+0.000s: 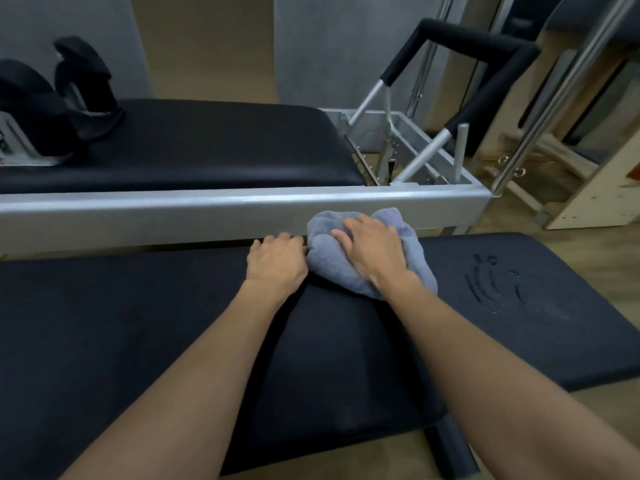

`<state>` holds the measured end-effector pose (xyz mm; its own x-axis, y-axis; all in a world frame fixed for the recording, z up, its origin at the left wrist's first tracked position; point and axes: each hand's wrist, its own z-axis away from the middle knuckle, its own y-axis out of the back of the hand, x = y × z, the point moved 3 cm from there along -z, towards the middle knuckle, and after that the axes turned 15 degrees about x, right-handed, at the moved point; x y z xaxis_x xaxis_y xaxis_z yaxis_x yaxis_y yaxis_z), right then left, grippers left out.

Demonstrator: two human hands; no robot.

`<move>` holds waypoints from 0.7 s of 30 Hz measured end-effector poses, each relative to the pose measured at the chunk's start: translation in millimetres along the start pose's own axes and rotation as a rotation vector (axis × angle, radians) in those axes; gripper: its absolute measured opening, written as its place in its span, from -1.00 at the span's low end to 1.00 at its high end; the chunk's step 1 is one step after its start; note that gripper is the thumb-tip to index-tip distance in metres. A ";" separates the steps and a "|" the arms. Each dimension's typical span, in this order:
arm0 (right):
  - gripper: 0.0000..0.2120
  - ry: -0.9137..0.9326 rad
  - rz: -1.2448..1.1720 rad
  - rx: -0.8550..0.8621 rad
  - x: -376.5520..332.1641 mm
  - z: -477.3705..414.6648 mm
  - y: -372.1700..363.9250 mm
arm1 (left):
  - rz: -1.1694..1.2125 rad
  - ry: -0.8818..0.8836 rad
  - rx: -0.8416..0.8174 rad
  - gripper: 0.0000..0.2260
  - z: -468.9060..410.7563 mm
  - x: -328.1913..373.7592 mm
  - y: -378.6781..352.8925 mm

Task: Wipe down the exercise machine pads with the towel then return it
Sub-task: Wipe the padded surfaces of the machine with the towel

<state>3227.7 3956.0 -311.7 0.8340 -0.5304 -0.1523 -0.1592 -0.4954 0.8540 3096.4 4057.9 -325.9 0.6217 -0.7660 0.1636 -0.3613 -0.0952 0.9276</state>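
We judged the towel (417, 271) soft, light and limp. It would crumple under any push and could not slip far on the grippy black pad (138, 323). It needs no pinch at an edge. A flat palm on the middle of the bunch looked the best hold, keeping the cloth gathered so it dragged as one wad.

That was how our right hand (370, 252) lay: palm down on the towel, fingers spread and draped over its hump, pressing rather than clutching. Grey-blue cloth bulged out ahead of the fingertips, to the outer side of the hand and back beside the wrist.

Our left hand (277, 263) rested palm down on the pad, fingers relaxed and holding nothing. The towel lay just beside its thumb side, touching or nearly so. Well out beyond the right hand, wet streaks (491, 282) shone on the pad, so we reckoned that stretch was not yet wiped.
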 end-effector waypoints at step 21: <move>-0.63 -0.097 0.150 0.147 91.4 168.1 112.9 | -0.113 -0.008 -0.130 -0.58 -8.7 33.5 12.9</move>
<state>3197.1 3736.0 -312.8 0.7417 -0.6657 -0.0827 -0.3582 -0.4973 0.7902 3118.6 4036.5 -305.6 0.6480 -0.7598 0.0533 -0.1962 -0.0989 0.9756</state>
